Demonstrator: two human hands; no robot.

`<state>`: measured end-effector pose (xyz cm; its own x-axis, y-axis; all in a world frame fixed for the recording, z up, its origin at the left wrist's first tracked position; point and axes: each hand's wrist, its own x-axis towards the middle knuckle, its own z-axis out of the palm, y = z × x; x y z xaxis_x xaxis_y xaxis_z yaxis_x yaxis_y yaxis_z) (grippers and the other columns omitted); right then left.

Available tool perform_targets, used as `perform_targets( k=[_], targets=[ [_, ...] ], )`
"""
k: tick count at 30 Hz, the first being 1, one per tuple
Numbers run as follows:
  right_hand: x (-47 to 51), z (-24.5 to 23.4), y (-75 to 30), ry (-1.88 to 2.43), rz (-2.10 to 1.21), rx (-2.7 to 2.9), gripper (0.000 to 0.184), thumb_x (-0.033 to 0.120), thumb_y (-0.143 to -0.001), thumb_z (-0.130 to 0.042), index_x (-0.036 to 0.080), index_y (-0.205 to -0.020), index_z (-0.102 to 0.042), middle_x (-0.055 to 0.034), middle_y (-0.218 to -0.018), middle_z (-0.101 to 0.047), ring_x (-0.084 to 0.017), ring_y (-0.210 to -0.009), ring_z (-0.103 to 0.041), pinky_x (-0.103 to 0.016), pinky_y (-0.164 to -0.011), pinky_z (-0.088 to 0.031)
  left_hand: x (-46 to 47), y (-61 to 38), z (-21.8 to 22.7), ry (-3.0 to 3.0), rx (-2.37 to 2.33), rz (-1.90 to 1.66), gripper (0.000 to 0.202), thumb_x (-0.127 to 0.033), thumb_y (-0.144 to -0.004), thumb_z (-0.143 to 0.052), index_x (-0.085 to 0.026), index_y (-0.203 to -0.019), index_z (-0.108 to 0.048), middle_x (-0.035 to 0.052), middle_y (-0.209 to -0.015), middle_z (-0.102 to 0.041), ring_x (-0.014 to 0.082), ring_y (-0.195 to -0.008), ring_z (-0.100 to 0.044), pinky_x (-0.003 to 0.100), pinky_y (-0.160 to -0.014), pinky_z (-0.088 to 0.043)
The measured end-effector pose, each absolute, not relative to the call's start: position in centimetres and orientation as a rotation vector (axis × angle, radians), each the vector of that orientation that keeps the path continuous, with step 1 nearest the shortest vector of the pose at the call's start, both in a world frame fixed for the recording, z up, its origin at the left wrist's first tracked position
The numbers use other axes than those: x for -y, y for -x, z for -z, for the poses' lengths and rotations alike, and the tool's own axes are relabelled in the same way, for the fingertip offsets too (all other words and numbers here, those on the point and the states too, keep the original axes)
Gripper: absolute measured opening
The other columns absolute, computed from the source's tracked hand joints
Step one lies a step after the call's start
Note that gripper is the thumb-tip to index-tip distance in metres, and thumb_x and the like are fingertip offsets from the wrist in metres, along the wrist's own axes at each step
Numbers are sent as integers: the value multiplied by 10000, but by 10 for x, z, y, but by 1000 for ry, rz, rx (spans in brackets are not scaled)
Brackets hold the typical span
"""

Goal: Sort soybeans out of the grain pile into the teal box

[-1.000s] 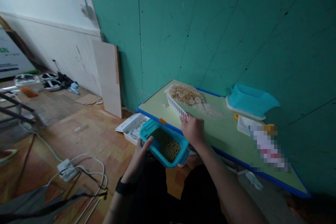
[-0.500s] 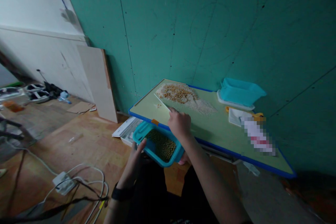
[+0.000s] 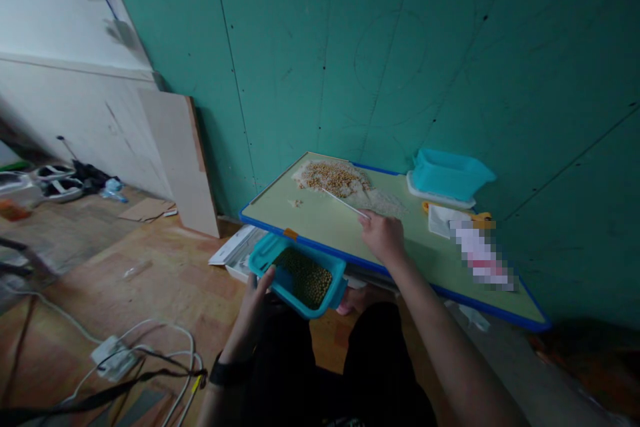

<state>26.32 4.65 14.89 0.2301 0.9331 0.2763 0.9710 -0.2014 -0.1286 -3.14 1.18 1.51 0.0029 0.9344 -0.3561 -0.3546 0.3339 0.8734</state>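
Observation:
My left hand [image 3: 254, 303] is closed on the near left rim of a blue plastic container [image 3: 284, 295], its thumb over the edge. Inside lie small dark green beans [image 3: 295, 263] and yellowish beans [image 3: 318, 285]. The container is tilted, just below the table's front edge. My right hand [image 3: 383, 235], above the green-topped table [image 3: 330, 225], grips a thin white strip [image 3: 345, 203]; its exact kind I cannot make out. The strip's far tip reaches the near edge of a pile of yellow soybeans [image 3: 335, 177] mixed with pale grains [image 3: 383, 201].
An empty-looking blue container [image 3: 453, 175] sits on a white lid at the table's back right. Nearby are a white and yellow item [image 3: 441, 221] and a blurred packet [image 3: 483, 257]. A green wall [image 3: 300, 47] stands behind. Cables and a power strip [image 3: 114, 358] lie on the floor.
My right hand has moved right with the white strip, whose tip has swung from the pile's left side to its near edge. The left hand still holds the container.

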Motion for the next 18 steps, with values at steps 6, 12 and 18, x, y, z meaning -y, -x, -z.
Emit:
perform_targets(
  k=[6, 12, 18],
  targets=[
    [-44, -133, -307, 2169, 262, 1708, 387, 290, -1108, -591, 247, -1325, -908, -148, -1087, -921, -304, -1003, -875, -331, -833, -562, -12, 31, -16, -678, -1185, -1109, 822, -620, -998, -838, -342, -1697, -507, 186, -1496, -766, 340, -1068, -851, 420, -783, -723],
    [-40, -124, -308, 2005, 311, 1630, 378, 256, -1072, -601, 252, -1273, -921, -128, -1072, -924, -288, -938, -883, -322, -800, -585, -13, 34, -6, -688, -1134, -1118, 911, -722, -926, -886, -354, -1679, -529, 186, -1595, -711, 353, -1127, -845, 443, -819, -734],
    [-60, -134, -255, 1915, 235, 1807, 381, 177, -1073, -637, 273, -1330, -901, -107, -1199, -914, -260, -1021, -895, -302, -883, -622, -16, 36, -2, -688, -1118, -1114, 959, -747, -901, -898, -358, -1684, -504, 180, -1566, -724, 354, -1133, -842, 447, -825, -728]
  ],
)
